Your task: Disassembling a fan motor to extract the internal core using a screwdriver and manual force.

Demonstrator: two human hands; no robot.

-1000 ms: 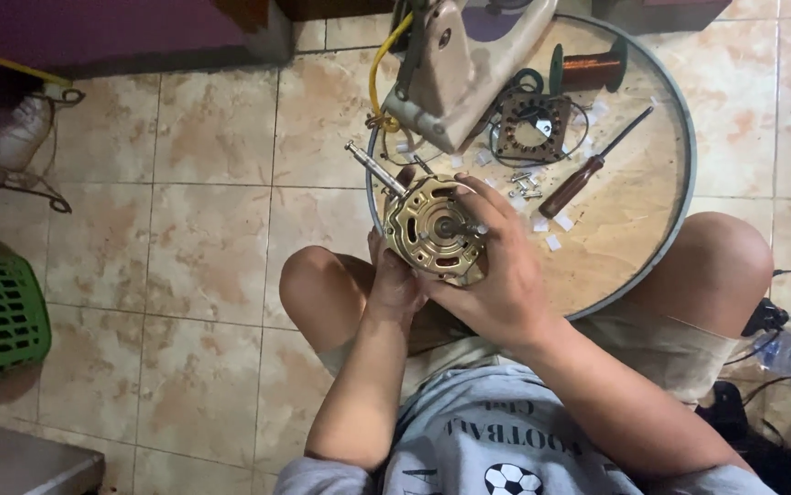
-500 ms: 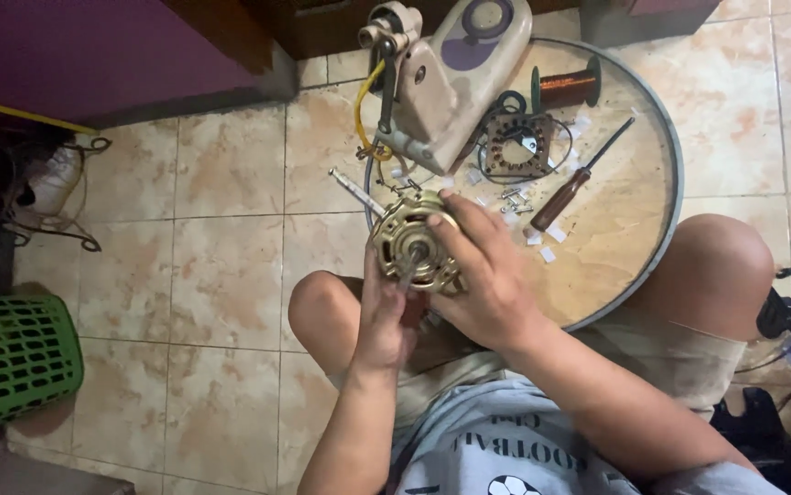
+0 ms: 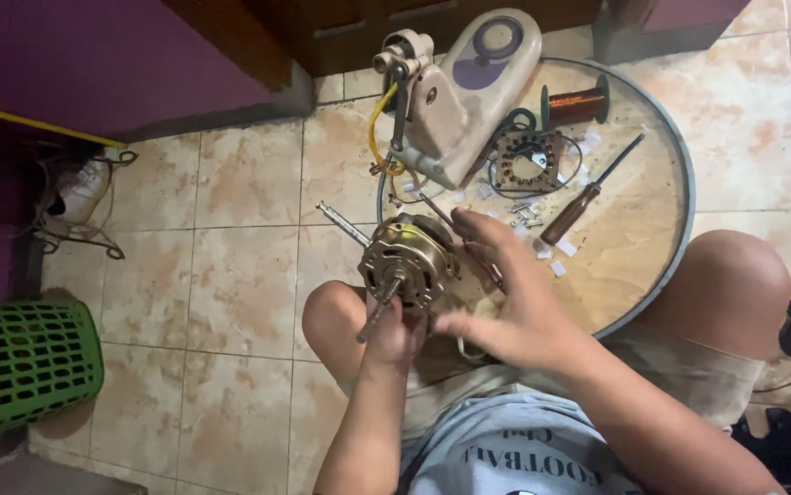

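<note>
Item: fan motor (image 3: 409, 261) — my left hand (image 3: 394, 332) grips its shaft, my right hand (image 3: 505, 307) spread open beside it (housing inspection); steadying comes next.

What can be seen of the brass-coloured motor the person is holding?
The motor is a round, brass-coloured metal housing with slots around its rim and a steel shaft sticking out both ends. It is held tilted above the person's left knee, at the edge of the round tray. The left hand grips the near shaft end from below; the right hand rests against its right side, fingers spread.
</note>
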